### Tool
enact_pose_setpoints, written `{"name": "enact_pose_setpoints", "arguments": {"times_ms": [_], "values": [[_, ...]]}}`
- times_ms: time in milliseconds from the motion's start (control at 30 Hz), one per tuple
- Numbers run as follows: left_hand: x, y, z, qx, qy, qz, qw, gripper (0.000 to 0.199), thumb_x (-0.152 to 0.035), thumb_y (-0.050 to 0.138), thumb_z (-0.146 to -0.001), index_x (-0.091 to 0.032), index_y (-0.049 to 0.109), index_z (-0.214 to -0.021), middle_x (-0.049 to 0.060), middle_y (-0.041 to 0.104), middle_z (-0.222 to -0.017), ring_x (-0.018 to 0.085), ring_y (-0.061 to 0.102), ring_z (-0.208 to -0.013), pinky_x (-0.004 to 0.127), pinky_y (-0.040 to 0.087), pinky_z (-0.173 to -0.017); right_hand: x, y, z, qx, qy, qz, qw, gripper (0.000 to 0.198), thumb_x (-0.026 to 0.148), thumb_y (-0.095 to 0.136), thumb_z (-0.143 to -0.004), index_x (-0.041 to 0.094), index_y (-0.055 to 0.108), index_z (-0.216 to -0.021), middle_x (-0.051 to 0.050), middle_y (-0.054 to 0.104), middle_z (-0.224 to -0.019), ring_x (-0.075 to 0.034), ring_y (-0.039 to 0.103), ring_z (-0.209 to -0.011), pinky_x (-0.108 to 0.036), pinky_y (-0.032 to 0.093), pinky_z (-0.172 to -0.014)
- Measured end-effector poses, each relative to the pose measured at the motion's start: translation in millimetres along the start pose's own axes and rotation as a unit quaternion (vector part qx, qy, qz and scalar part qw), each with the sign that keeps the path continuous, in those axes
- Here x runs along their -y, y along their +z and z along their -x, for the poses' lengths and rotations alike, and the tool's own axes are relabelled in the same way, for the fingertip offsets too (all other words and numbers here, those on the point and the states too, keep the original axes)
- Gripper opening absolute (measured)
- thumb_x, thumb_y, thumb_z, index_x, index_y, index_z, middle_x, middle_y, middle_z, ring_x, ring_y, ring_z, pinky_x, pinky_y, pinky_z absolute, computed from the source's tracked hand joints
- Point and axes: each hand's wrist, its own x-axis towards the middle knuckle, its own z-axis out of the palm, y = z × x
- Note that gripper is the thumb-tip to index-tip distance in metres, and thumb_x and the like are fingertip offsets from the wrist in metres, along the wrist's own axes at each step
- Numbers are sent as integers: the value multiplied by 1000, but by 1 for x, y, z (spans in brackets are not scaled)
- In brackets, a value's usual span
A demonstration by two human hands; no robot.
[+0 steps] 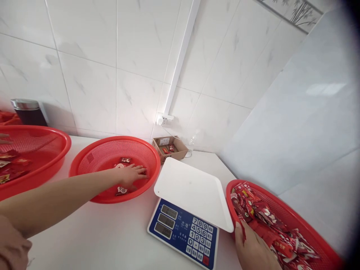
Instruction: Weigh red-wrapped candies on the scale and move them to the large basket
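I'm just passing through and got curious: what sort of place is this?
Probably a small packing or weighing room, perhaps for snacks: a digital scale stands on a white table among red baskets containing small wrapped packets.

The view's edges cut off the right hand (253, 245) and leftmost red basket (52, 174).

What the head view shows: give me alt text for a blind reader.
One hand reaches into the middle red basket; another hand is at the right basket, holding many packets. Between the baskets is a scale with a white tray.
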Motion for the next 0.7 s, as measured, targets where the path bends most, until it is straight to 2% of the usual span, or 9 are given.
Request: {"name": "enact_pose_setpoints", "arguments": {"times_ms": [67, 133, 300, 367, 467, 533, 600, 667, 700], "values": [[-2, -1, 0, 21, 12, 5, 1000, 59, -33, 78, -73, -33, 57, -128, 5, 47, -148, 31, 37, -137, 54, 26, -113, 0, 1, 0, -9, -9, 1, 1000, 56, 42, 30, -92, 9, 71, -112, -20, 73, -101, -31, 69, -87, -42, 54, -76], [4, -6, 2, 21, -8, 2, 1000, 51, -35, 73, -78, -27, 58, -127, 8, 49, -145, 33, 39, -136, 59, 25, -111, 0, 1, 1, -18, -14, 3, 1000, 55, 43, 31, -92, 11, 71, -111, -18, 73, -101, -30, 69, -89, -41, 53, -78], [21, -46, 12, -77, -99, 19, 992, 40, -34, 62, -88, -18, 57, -125, 11, 50, -140, 31, 47, -128, 60, 35, -106, 0, -1, 1, -12, -5, 2, 1000, 55, 43, 30, -93, 12, 71, -113, -18, 73, -102, -30, 69, -88, -41, 53, -78], [10, -68, 18, -132, -116, 48, 983, 41, -35, 58, -91, -17, 55, -127, 13, 49, -141, 32, 45, -130, 59, 35, -106, 2, -2, 1, 0, 3, -1, 1000, 57, 44, 30, -92, 10, 70, -115, -19, 73, -102, -31, 69, -87, -43, 54, -76], [-32, -91, 35, -221, -101, 111, 964, 43, -39, 34, -100, -19, 47, -136, 11, 49, -144, 28, 45, -131, 47, 38, -106, 5, -5, 0, 13, 13, -6, 1000, 59, 44, 28, -93, 8, 69, -116, -21, 72, -103, -33, 69, -88, -44, 53, -75], [-71, -94, 49, -258, -71, 150, 952, 43, -42, 28, -101, -23, 48, -135, 7, 57, -136, 23, 53, -123, 37, 45, -99, 6, -5, 0, 14, 21, -6, 1000, 59, 43, 28, -92, 8, 69, -116, -21, 72, -103, -33, 69, -87, -44, 53, -74], [-112, -86, 61, -261, -11, 194, 946, 35, -42, 34, -100, -25, 58, -119, 2, 69, -114, 15, 63, -103, 26, 51, -84, 5, -4, 0, 17, 32, -4, 999, 58, 44, 30, -92, 10, 69, -116, -21, 72, -104, -33, 69, -87, -44, 53, -73], [-149, -70, 66, -242, 172, 286, 911, 26, -38, 46, -97, -21, 65, -94, 2, 72, -89, 13, 66, -82, 23, 51, -72, 3, -1, 0, 29, 41, 1, 999, 56, 46, 32, -91, 12, 70, -115, -20, 72, -105, -32, 69, -87, -42, 53, -72], [-164, -62, 65, -237, 238, 289, 896, 25, -36, 48, -96, -20, 65, -86, 2, 71, -81, 13, 65, -75, 23, 50, -68, 1, 0, 0, 36, 42, 3, 998, 56, 47, 32, -91, 14, 70, -114, -19, 72, -104, -31, 69, -86, -41, 53, -72]]}}
